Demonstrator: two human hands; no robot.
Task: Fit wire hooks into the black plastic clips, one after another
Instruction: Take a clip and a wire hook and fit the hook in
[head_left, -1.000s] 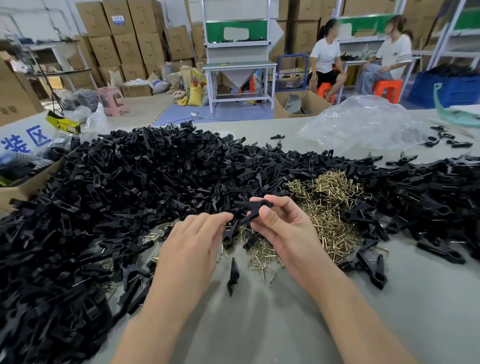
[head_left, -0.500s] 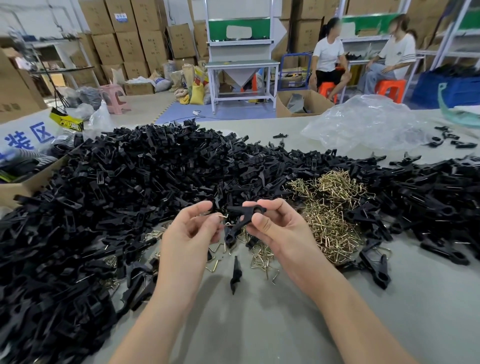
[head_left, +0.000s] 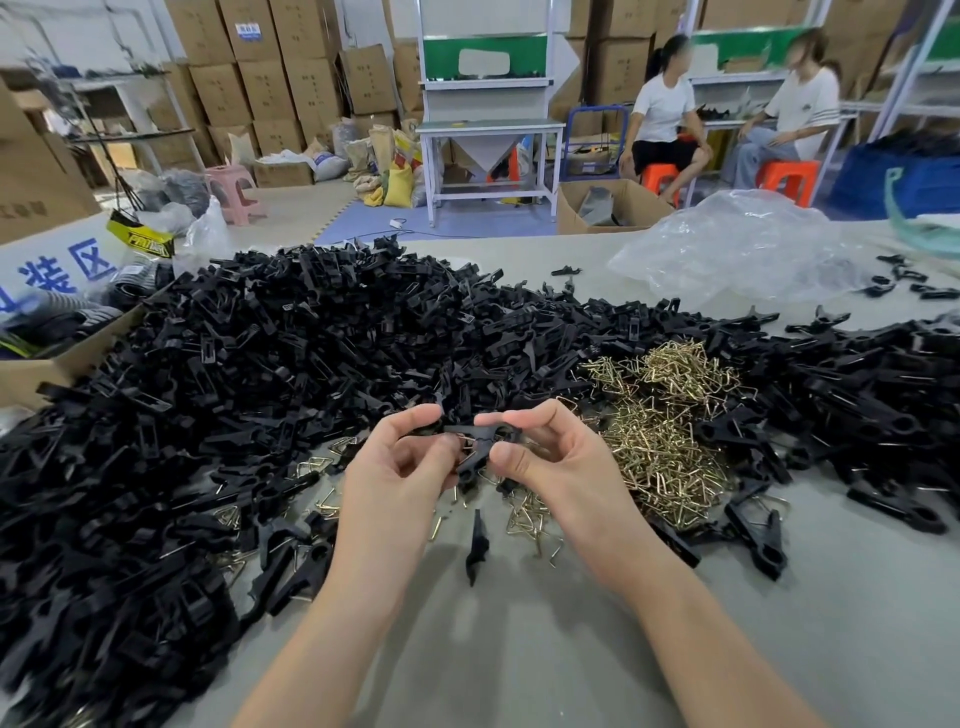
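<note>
Grey table (head_left: 519, 654) before you carries a heap of clips (head_left: 260, 374) beside loose wire hooks (head_left: 670, 415); your left hand (head_left: 400, 467) and right hand (head_left: 561, 462) each pinch one end of a black clip (head_left: 478, 441), held just above the table.

Layout from my feed: clip pile (head_left: 260, 389) covers the left and far side of the table (head_left: 519, 649) and wraps round to the right edge. Wire hooks (head_left: 665, 426) are heaped right of centre, against the pile. Left hand (head_left: 395, 478) and right hand (head_left: 561, 467) meet just left of the hooks, the held clip (head_left: 478, 441) pinched between them. A loose clip (head_left: 477, 545) lies on the table in front of the hands. Plastic bag (head_left: 737, 254) lies behind the pile, far right. Box (head_left: 52, 364) sits at the table's left edge.
</note>
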